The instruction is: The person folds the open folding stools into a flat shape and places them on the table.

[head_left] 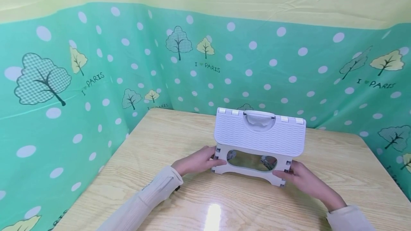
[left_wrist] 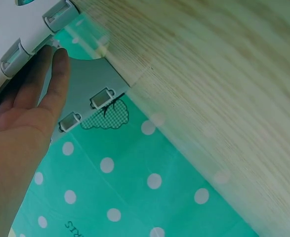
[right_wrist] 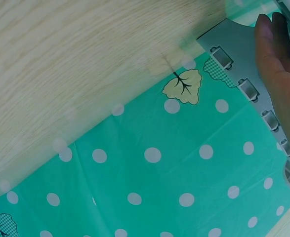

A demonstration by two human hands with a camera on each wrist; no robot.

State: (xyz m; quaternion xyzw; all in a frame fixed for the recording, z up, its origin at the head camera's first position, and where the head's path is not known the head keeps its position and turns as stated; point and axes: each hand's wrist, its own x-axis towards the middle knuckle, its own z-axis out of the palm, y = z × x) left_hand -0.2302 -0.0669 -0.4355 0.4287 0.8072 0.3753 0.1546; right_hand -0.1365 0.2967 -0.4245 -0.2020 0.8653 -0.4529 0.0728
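Head view gives us the main attraction: a white plastic folding step stool with a woven-textured top [head_left: 257, 136], right of centre on the pale wood-grain desk [head_left: 160, 145], backed by green, white-dotted cloth [head_left: 273, 47]. And look at the hold! The left hand [head_left: 199, 160] grips one side of the near leg panel [head_left: 250, 173], thumb across the front, fingers tucked behind; the right hand [head_left: 303, 179] mirrors it on the opposite side. Over to the left wrist view, and there's the grey far leg panel [left_wrist: 88, 81], standing apart from the near one. The near half of the top slopes toward the person, so I'd call this stool partly folded, though whether every foot touches the desk, I cannot tell. Handling? Thin moulded plastic, so light and stiff, I'd judge, hardly fragile, a touch slick on the smooth legs. Those side edges make a balanced two-handed purchase, the arched carry handle [head_left: 259, 113] suits one hand, and fingertips belong well away from the hinges!
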